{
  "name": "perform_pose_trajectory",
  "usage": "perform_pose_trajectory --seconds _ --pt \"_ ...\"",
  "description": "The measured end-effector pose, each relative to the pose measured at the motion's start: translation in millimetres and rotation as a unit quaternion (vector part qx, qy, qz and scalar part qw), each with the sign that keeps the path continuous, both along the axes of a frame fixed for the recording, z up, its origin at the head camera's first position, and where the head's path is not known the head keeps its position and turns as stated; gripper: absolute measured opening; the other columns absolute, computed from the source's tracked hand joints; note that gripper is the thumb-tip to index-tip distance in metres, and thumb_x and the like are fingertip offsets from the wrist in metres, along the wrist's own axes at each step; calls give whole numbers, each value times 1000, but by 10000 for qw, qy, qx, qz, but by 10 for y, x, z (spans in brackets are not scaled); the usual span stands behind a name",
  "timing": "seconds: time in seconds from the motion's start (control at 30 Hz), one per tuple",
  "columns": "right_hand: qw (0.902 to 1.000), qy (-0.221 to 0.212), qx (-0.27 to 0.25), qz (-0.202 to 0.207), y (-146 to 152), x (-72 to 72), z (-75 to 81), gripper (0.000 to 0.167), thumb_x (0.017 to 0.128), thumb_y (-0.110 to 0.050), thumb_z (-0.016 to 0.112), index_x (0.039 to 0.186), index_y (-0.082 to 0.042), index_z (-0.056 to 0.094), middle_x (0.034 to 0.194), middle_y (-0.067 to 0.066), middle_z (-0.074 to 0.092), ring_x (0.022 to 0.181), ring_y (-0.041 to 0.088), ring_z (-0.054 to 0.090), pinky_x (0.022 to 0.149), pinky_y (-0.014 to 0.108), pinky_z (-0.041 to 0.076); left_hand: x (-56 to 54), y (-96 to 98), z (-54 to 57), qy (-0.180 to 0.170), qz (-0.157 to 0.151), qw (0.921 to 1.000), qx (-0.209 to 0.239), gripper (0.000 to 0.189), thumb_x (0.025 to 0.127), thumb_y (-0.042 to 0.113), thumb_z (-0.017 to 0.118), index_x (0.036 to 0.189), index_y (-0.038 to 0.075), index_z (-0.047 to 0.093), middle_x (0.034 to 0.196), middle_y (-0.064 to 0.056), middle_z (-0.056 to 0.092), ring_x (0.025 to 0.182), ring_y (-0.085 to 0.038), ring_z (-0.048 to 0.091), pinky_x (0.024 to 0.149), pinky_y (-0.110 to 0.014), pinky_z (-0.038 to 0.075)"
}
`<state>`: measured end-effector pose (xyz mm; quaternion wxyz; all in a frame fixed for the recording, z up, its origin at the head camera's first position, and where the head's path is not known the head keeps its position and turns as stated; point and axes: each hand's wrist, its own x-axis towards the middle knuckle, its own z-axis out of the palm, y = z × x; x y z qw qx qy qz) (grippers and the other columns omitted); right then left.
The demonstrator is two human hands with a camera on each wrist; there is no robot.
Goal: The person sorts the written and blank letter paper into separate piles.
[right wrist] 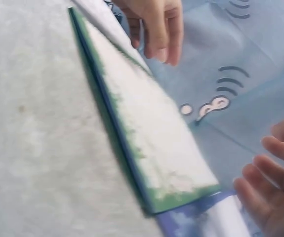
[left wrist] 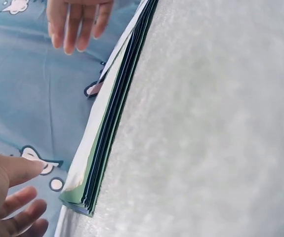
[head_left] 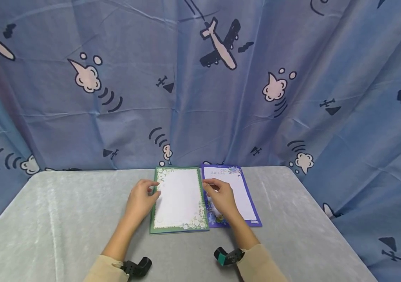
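A stack of green-bordered paper (head_left: 179,197), with a white middle and printed flowers, lies on the table; its layered edges show in the left wrist view. Beside its left edge is my left hand (head_left: 141,199), thumb and fingers spread apart with nothing between them. My right hand (head_left: 223,196) hovers by the stack's right edge, fingers relaxed and holding nothing, over a purple-bordered sheet (head_left: 239,192). That sheet has blue flowers and some handwriting near its top, and the hand hides part of it. In the right wrist view the right hand's fingers (right wrist: 260,185) are loosely extended.
Grey-white cloth covers the table (head_left: 80,219). Behind it hangs a blue curtain (head_left: 133,78) printed with airplanes and clouds, reaching down to the table's back edge. Both wrists wear black camera mounts (head_left: 137,268) below beige sleeves.
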<state>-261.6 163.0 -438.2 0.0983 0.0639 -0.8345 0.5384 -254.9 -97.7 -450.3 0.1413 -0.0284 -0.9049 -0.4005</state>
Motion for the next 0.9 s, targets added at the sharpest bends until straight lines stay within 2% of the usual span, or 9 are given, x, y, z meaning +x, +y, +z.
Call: perform_pose_trajectory --seconds 0.2,0.3,0.57,0.9 --pt "9997 -185 72 -138 -63 -6 -127 22 96 -18 68 113 -8 76 114 10 76 113 28 69 99 43 54 -16 -28 -80 -28 39 10000 26 29 86 10 76 113 4 75 117 -18 70 99 -32 66 87 -49 52" --pt "9995 -163 120 -254 -92 -20 -195 20 94 -16 69 111 -8 77 114 10 77 114 29 69 103 47 52 -20 -44 -114 -59 51 10000 44 29 85 11 78 113 4 75 116 -18 71 100 -32 66 88 -49 52" --pt "9986 14 392 -361 -136 -10 -329 15 92 -12 71 104 -6 78 111 12 77 106 30 72 93 43 58 -37 -74 -202 -272 37 9996 111 33 84 15 79 116 5 75 119 -18 73 110 -35 67 96 -52 52" --pt "9967 215 568 -540 -149 -38 -391 12 90 -11 72 100 -8 80 109 10 78 100 24 73 88 36 58 -33 -69 -280 16 46 9998 196 29 82 10 81 109 4 76 116 -17 73 108 -34 67 97 -51 50"
